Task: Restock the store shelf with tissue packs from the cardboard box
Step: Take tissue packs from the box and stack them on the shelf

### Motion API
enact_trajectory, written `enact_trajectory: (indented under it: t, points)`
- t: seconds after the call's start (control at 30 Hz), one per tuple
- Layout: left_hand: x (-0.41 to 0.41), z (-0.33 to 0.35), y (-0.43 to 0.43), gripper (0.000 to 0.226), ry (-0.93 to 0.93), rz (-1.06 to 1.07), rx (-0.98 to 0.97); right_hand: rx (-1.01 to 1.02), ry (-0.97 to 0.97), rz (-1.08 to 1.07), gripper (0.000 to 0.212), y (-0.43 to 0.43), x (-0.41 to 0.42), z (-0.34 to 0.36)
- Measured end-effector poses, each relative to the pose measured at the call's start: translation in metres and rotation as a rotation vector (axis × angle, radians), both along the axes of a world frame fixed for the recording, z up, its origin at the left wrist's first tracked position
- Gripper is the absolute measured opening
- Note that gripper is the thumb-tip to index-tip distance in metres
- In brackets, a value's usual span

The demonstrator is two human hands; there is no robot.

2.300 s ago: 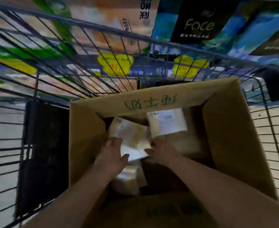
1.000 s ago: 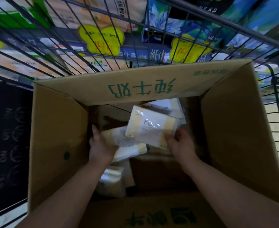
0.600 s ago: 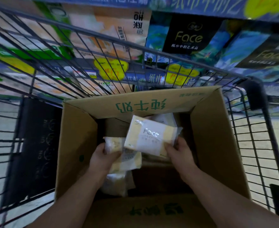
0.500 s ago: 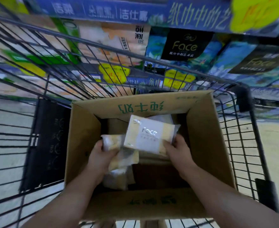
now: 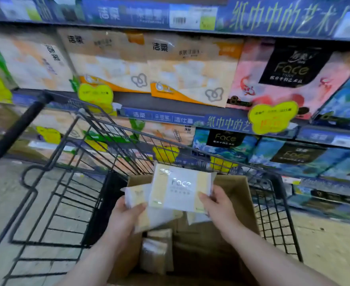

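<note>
Above the open brown cardboard box (image 5: 240, 195) in the black wire shopping cart (image 5: 71, 182), the right hand (image 5: 217, 205) pinches the end of a white-and-cream plastic-wrapped tissue pack (image 5: 180, 187) printed "Face". The left hand (image 5: 126, 215) grips a second cream pack (image 5: 137, 196) tucked partly beneath it, probably so both reach the blue-edged store shelf (image 5: 166, 117) in one trip. More packs (image 5: 155, 254) lie low in the box, and the shelf beyond carries large bundles (image 5: 190, 79), some labelled "Face"; its yellow price tags (image 5: 273, 118) are unreadable.

Glossy white-and-cream plastic-wrapped tissue pack (image 5: 180, 187); matt brown corrugated cardboard box (image 5: 239, 195); black coated metal wire shopping cart (image 5: 67, 182).
</note>
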State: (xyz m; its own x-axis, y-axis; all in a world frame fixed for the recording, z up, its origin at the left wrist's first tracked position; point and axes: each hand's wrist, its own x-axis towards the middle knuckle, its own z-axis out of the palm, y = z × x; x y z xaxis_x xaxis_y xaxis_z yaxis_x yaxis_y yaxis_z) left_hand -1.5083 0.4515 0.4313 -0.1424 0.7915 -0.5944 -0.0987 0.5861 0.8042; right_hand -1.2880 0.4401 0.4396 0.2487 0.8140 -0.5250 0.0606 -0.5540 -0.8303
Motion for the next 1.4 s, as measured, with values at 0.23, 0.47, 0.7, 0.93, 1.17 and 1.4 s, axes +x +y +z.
enact_trajectory:
  t: [0.23,0.47,0.7,0.93,1.17,1.4]
  points:
    - [-0.038,0.066,-0.021,0.032,-0.01,0.138,0.119,0.119,0.032,0.135,0.015,0.02,-0.029,0.059]
    - [-0.116,0.121,-0.053,0.018,0.031,0.339,0.257,0.302,0.128,0.349,0.021,0.028,-0.104,0.116]
    - [-0.238,0.169,-0.116,0.031,-0.001,0.473,0.464,0.442,0.147,0.557,0.017,0.016,-0.24,0.177]
    - [-0.404,0.203,-0.218,0.031,0.017,0.63,0.588,0.515,0.196,0.744,0.011,-0.04,-0.431,0.208]
    - [-0.535,0.221,-0.306,0.055,0.039,0.767,0.659,0.534,0.248,0.871,0.011,-0.101,-0.589,0.223]
    - [-0.626,0.202,-0.321,0.037,0.041,0.897,0.641,0.545,0.26,0.985,0.009,-0.107,-0.688,0.225]
